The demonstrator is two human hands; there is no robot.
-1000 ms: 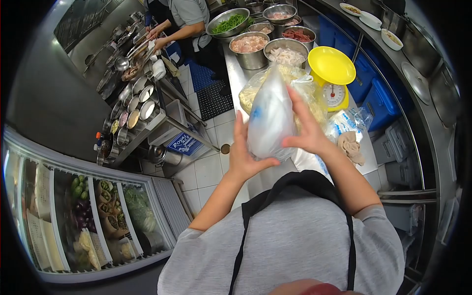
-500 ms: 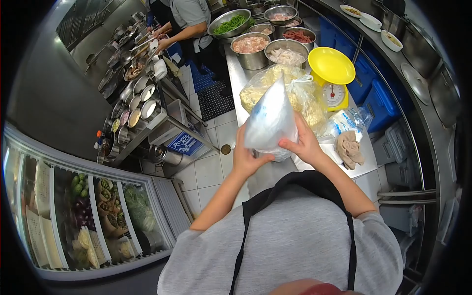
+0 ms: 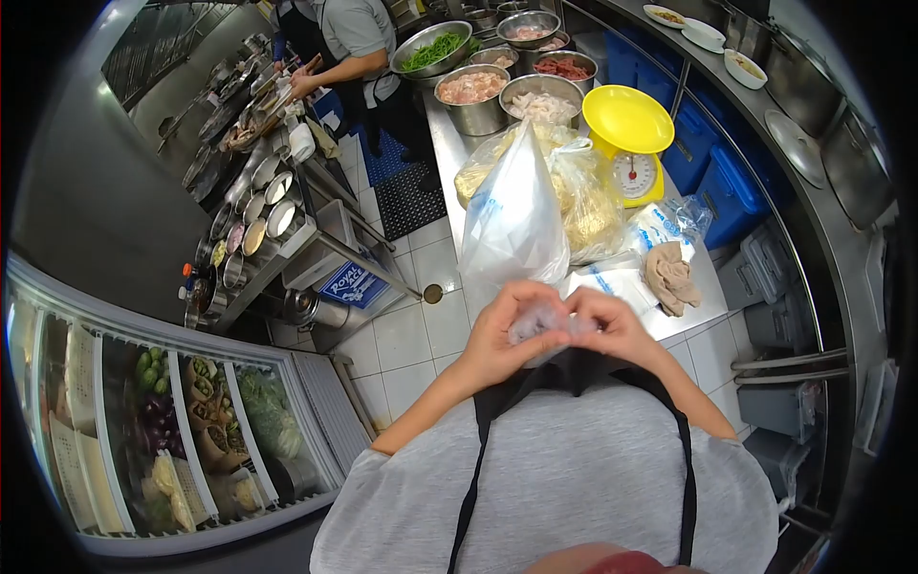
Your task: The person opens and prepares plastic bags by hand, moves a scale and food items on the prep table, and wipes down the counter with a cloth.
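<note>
Plastic bag [image 3: 516, 225], one, whitish, translucent, blue-printed: held over the near part of the steel table [image 3: 706, 287], pointed corner turned far. Contents: cannot be told; sides puffed. Crumpled end [image 3: 543, 319]: pinched narrowly between the curled fingers of the left hand [image 3: 509, 335] and the right hand [image 3: 617, 330], presumably so that the loose plastic is kept gathered.

Clear bags [image 3: 595, 218], filled with yellowish strands, probably noodles: set just beyond, on the far side. Yellow scale [image 3: 631, 136]: placed to their right, dial faced near, apparently for easy reading.

Steel vessels, grouped at the far end, perhaps to be kept together: green beans [image 3: 435, 51] in a wide bowl, far left; pinkish meat [image 3: 472, 87] in a deep pot; pale pieces [image 3: 542, 106] nearest; red meat [image 3: 564, 67] to the right.

Beige cloth [image 3: 671, 279]: bunched, near right, beside a printed packet [image 3: 658, 228].
</note>
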